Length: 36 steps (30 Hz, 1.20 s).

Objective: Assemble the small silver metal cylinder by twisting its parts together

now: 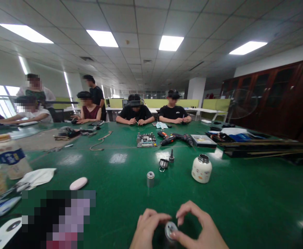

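Observation:
At the bottom middle stands a small metal cylinder (171, 230), with a light grey top face and a small dark spot on it; its lower part is dark and partly hidden. My left hand (149, 226) curls around its left side, the index finger reaching along the top edge; the left thumb is hidden. From the right, my right hand (202, 226) touches the top with its thumb, while its bent index finger stays apart in the air. A similar silver cylinder (150, 180) stands upright farther off. Beyond it are a small metal cup-like part (163, 164) and a dark fitting (171, 157).
A cream jar (201, 169) without a lid stands right. A circuit board (146, 140) and power drills (176, 139) lie farther back on the green table (244, 200). Left are a pale oval object (78, 183), a white cloth (37, 177) and a bottle (11, 157). Several people sit opposite.

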Each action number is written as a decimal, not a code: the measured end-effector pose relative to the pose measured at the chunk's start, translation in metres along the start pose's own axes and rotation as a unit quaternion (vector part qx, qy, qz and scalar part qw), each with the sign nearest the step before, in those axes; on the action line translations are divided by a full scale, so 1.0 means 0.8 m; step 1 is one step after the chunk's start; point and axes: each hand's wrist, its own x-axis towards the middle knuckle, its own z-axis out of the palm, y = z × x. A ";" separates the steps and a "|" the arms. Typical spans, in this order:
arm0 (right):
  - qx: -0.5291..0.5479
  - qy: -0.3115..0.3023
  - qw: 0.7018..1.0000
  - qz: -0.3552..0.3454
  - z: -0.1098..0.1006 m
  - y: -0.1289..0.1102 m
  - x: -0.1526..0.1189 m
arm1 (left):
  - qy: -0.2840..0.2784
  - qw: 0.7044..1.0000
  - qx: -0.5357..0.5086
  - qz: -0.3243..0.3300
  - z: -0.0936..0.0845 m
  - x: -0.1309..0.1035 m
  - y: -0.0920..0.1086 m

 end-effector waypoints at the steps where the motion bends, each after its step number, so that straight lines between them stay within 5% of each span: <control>1: 0.018 -0.006 1.000 -0.006 0.001 0.004 -0.001 | 0.009 1.000 -0.005 0.001 -0.001 0.003 0.000; 7: 0.067 -0.130 0.989 0.008 0.022 0.027 -0.003 | 0.040 0.999 -0.015 0.027 -0.003 0.007 -0.001; 15: 0.029 -0.125 0.990 0.050 0.027 0.025 -0.005 | 0.043 0.999 -0.001 -0.004 -0.013 0.011 0.008; 19: 0.042 -0.145 0.987 0.053 0.024 0.022 -0.005 | 0.089 0.986 0.122 -0.066 -0.023 0.020 -0.013; 24: 0.044 -0.157 0.985 0.063 0.022 0.021 -0.003 | 0.024 0.972 0.197 -0.123 -0.022 0.022 -0.032; 29: 0.035 -0.152 0.986 0.056 0.024 0.029 -0.007 | 0.089 0.988 0.122 0.012 -0.023 0.015 -0.013; 32: 0.024 -0.137 0.989 0.050 0.027 0.032 -0.010 | 0.072 0.988 0.108 0.081 -0.023 0.007 0.000; 36: 0.029 -0.131 0.990 0.035 0.030 0.030 -0.008 | 0.046 0.987 0.121 0.091 -0.018 0.004 0.006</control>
